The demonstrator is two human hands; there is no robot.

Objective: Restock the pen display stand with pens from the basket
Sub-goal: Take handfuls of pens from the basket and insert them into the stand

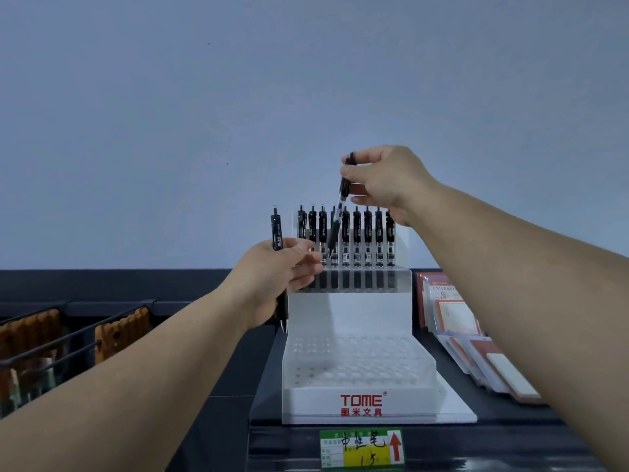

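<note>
Seen from your head, the white display stand [347, 400] sits at 6 o'clock in the frame, with what I count as nine black pens [356, 229] upright in its back row, one partly hidden. At 12 o'clock from the stand your right hand [384, 185] pinches one pen [337, 212] by its upper barrel, tip down and tilted over that row, while at 10 o'clock your left hand [275, 267] curls its fingers round a second pen [276, 229], held upright. That makes two pens in hand; each looks light, stiff and smooth, so a pinch near the clip end should steer the tip best.
</note>
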